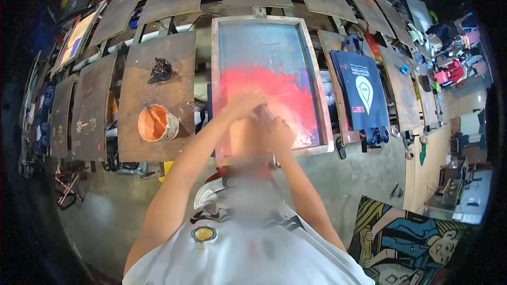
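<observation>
Clasping brownish bar [263, 115] w/ both hands [250, 104] [282, 135], L farther, R nearer, over framed screen [253, 42] w/ red ink [245, 79].

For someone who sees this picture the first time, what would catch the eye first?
Probably the bright red ink spread over the wooden-framed screen at the centre, where the left hand and right hand hold a brownish bar. Next, perhaps, the orange-stained bucket on the board at left, and the dark blue bag at right.
</observation>
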`<move>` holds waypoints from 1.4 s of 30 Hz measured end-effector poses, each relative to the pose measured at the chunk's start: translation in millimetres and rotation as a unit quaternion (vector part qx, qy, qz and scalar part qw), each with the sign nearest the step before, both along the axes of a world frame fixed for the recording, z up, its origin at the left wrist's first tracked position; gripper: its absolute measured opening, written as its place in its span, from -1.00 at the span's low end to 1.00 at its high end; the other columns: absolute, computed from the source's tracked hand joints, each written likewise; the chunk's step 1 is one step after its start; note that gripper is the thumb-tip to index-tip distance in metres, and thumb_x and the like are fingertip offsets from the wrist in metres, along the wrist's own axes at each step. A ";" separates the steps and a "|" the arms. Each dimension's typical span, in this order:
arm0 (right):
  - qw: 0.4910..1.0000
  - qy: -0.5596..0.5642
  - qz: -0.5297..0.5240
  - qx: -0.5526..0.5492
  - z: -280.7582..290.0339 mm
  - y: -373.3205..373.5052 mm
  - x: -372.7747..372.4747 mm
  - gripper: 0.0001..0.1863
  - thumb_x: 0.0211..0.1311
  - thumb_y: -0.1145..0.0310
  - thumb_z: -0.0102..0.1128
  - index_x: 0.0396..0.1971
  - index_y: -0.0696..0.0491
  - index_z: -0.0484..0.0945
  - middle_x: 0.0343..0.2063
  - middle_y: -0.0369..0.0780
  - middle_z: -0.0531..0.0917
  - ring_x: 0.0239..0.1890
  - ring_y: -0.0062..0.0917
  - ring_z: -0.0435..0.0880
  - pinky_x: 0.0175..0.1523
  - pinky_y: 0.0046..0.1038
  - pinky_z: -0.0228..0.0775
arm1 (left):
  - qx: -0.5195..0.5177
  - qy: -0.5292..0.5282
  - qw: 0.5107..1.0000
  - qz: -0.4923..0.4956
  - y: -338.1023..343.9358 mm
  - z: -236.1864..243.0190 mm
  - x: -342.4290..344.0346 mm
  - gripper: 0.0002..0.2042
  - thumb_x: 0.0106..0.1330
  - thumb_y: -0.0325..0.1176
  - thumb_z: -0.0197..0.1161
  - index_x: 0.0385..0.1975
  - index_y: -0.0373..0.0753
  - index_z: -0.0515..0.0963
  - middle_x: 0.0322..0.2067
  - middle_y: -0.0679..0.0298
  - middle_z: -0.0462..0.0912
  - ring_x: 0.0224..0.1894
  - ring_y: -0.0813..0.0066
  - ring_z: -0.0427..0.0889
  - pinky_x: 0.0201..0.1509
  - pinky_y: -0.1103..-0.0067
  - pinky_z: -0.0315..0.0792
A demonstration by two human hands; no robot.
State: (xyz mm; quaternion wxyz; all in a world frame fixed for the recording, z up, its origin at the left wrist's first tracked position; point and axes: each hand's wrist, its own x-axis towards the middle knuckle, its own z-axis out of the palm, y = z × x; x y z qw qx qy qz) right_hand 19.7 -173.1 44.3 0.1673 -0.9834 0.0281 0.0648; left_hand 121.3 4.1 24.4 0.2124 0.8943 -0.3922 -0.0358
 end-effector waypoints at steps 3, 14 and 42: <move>1.000 -0.004 -0.021 -0.011 3.3 11.8 -6.7 -0.40 0.01 -0.03 0.41 -0.18 0.16 0.43 -0.20 0.01 0.60 -0.15 -0.10 0.64 -0.06 -0.11 0.49 | -0.020 -0.075 0.997 -0.028 6.1 10.0 -3.8 -0.48 -0.23 -0.31 0.54 -0.14 -0.07 0.58 -0.14 0.32 0.58 0.06 0.28 0.51 0.13 0.25 0.34; 0.988 -0.134 -0.030 -0.074 6.7 -36.7 -3.2 -0.26 -0.13 -0.29 0.36 -0.33 0.18 0.48 -0.38 0.04 0.65 -0.26 -0.07 0.67 -0.20 -0.10 0.52 | -0.046 -0.055 0.997 0.033 -52.6 8.7 -18.5 -0.41 -0.19 -0.27 0.54 -0.04 -0.08 0.49 -0.03 0.31 0.50 0.21 0.32 0.37 0.25 0.08 0.18; 0.939 0.001 0.333 -0.083 9.1 18.5 -0.8 -0.60 -0.12 0.12 0.34 -0.29 0.00 0.53 -0.31 -0.21 0.66 -0.16 -0.26 0.66 -0.07 -0.18 0.49 | -0.080 0.075 0.977 0.185 63.7 41.6 -150.4 -0.45 -0.02 -0.18 0.49 -0.05 -0.22 0.42 -0.14 0.14 0.55 -0.09 0.09 0.60 -0.14 0.29 0.53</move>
